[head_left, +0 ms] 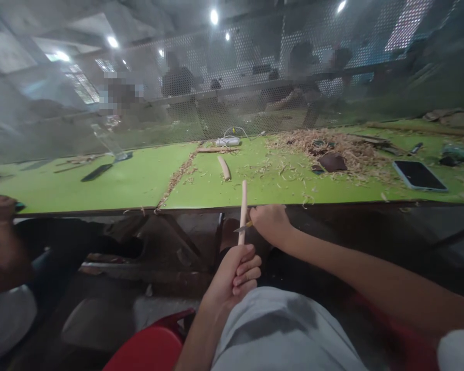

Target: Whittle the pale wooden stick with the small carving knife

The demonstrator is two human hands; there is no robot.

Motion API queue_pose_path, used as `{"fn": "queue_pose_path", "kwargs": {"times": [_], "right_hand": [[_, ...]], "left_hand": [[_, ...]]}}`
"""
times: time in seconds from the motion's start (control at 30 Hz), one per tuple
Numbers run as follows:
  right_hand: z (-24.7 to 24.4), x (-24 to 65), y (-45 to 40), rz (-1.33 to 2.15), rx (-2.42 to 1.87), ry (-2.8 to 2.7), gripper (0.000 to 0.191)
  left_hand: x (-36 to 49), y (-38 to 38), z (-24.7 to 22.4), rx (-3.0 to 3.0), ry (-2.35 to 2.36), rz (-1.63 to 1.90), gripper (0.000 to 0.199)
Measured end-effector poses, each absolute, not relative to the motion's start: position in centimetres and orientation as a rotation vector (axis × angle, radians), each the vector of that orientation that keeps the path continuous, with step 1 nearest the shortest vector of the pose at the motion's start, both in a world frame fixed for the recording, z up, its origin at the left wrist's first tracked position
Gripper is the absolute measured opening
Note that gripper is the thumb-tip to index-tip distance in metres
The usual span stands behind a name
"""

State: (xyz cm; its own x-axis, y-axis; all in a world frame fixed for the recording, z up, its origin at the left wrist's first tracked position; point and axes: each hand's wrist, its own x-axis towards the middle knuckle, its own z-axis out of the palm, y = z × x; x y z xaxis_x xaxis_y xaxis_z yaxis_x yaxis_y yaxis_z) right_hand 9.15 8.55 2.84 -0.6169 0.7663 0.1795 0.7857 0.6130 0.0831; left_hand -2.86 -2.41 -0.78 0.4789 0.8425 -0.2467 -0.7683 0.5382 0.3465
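My left hand [244, 270] is closed round the lower end of a pale wooden stick [243, 206], which points up and away from me past the table edge. In my right hand [269, 222] is a small knife [243, 227] with a yellowish handle. Its blade lies across the stick, a little above my left fist. My right fingers are wrapped round the handle and hide most of it. Beyond the stick's tip, a second, slightly curved wooden piece [224, 168] rests on the green tabletop [201, 193].
Wood shavings [355, 149] are heaped at the back right, with a brown scrap [332, 163] among them. A phone [419, 175] lies at the right, a dark flat object [96, 172] at the left. A mesh screen [239, 103] stands behind. A co-worker's hand [0, 206] is at far left.
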Motion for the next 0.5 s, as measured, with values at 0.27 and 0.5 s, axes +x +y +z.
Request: {"fn": "queue_pose_path", "kwargs": {"times": [0.27,0.5], "right_hand": [[4.0,7.9,9.6,-0.239,-1.292,-2.757,0.031],[4.1,7.4,10.6,-0.235,-1.281,-2.8,0.032]], "left_hand": [[-3.8,-2.2,-0.2,0.223,0.413,1.018,0.038],[-4.3,-2.2,0.2,0.197,0.46,1.01,0.039]]}}
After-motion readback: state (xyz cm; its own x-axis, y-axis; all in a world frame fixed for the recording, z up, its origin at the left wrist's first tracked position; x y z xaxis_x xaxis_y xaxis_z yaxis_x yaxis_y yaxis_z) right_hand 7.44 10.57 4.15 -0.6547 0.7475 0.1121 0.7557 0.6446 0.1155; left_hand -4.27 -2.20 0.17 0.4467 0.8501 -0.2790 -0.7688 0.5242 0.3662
